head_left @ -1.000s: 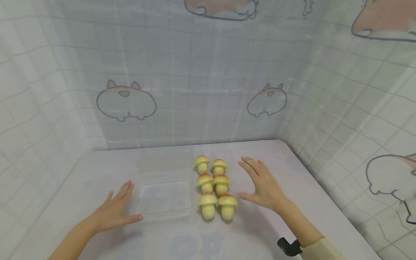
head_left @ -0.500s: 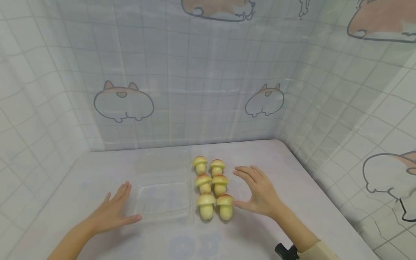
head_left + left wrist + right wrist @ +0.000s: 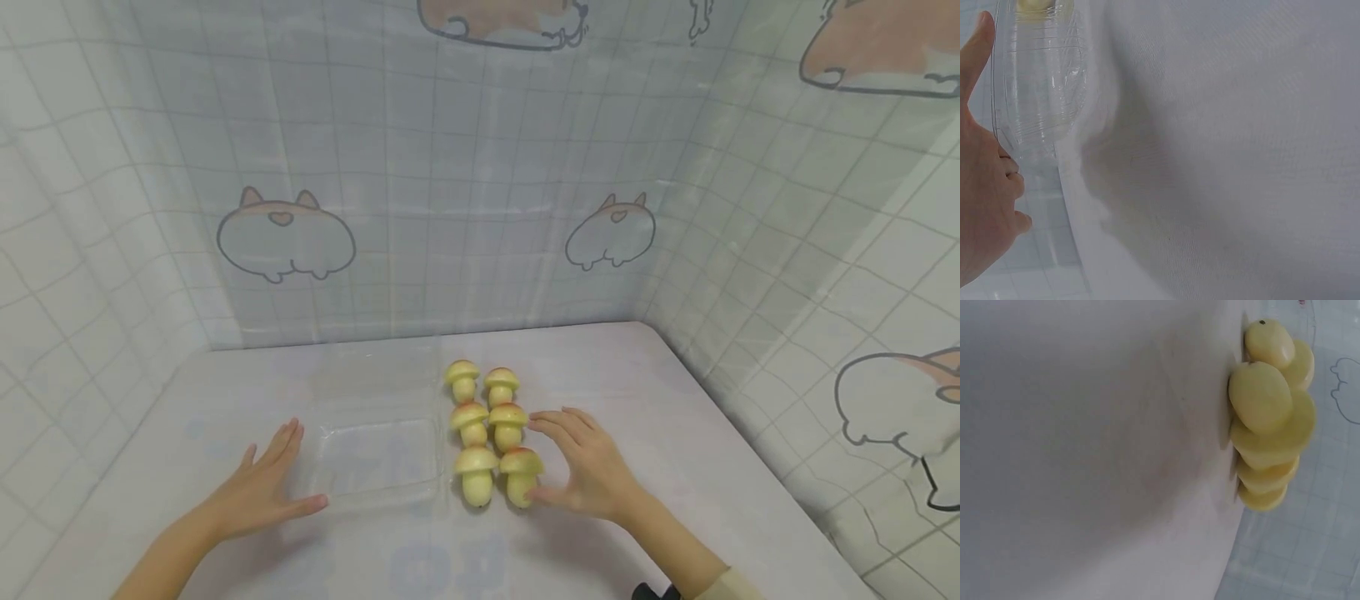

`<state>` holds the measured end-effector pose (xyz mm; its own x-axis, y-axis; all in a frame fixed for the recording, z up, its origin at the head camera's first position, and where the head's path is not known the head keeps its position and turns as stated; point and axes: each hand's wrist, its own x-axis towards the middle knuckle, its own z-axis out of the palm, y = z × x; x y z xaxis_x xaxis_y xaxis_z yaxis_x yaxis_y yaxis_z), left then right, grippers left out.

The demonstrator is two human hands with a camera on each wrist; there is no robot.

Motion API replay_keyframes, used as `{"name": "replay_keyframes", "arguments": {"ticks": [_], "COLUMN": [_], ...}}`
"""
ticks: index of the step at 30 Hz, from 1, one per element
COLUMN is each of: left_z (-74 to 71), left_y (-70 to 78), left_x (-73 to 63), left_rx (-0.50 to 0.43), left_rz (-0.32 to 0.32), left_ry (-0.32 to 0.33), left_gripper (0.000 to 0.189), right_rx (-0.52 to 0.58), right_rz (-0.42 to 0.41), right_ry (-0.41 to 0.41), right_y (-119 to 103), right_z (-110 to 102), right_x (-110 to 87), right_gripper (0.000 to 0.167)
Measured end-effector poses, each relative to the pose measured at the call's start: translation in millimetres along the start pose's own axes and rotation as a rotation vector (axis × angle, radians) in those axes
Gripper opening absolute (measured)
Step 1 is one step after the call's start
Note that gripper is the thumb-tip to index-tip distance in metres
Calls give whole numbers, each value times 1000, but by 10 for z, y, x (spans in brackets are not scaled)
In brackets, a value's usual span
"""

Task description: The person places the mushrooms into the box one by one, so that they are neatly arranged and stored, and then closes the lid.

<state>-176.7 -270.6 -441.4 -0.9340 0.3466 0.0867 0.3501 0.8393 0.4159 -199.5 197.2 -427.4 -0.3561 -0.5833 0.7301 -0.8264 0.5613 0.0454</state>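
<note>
Several yellow toy mushrooms (image 3: 477,477) with reddish-topped caps lie in two columns on the table. My right hand (image 3: 588,467) is just to their right, thumb and fingers apart. Its thumb tip meets the stem of the front right mushroom (image 3: 519,479) in the head view, though contact is unclear. The right wrist view shows mushrooms (image 3: 1261,397) but no hand. A clear plastic box (image 3: 378,497) with a raised lid (image 3: 375,371) stands left of the mushrooms. Beside its left wall, my left hand (image 3: 258,492) holds nothing, its fingers extended; the left wrist view shows this hand (image 3: 985,187) near the box (image 3: 1041,81).
A pale cloth covers the table (image 3: 225,400). Behind it and at both sides hang gridded curtains (image 3: 450,208) printed with cartoon dogs. A dark strap (image 3: 655,592) shows at my right wrist.
My right hand has moved down and left, closer to the front right mushroom. The left hand stays by the box. The whole head view has shifted slightly.
</note>
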Motion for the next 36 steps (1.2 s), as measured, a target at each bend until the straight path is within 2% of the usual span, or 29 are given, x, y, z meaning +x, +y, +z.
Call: {"name": "replay_keyframes", "arguments": {"ticks": [8, 15, 19, 25, 31, 36], "left_z": [-4, -2, -2, 3, -6, -7], "left_y": [4, -10, -9, 7, 14, 13], "left_x": [-12, -22, -19, -5, -6, 7], "left_rx": [-5, -2, -3, -21, -48, -58], "left_rz": [1, 1, 2, -9, -24, -29], "left_ry": [-1, 8, 12, 2, -6, -2], "left_gripper": [111, 111, 109, 109, 109, 109], "right_rx": [23, 34, 40, 19, -20, -58], "right_rz": [2, -6, 12, 56, 89, 158], "right_ry": [-18, -58, -103, -214, -294, -370], "right_y": [-45, -73, -84, -87, -123, -165], "right_z": [81, 179, 247, 311, 330, 340], "right_x": [-38, -94, -168, -264, -260, -237], "right_gripper": [91, 85, 82, 82, 84, 86]}}
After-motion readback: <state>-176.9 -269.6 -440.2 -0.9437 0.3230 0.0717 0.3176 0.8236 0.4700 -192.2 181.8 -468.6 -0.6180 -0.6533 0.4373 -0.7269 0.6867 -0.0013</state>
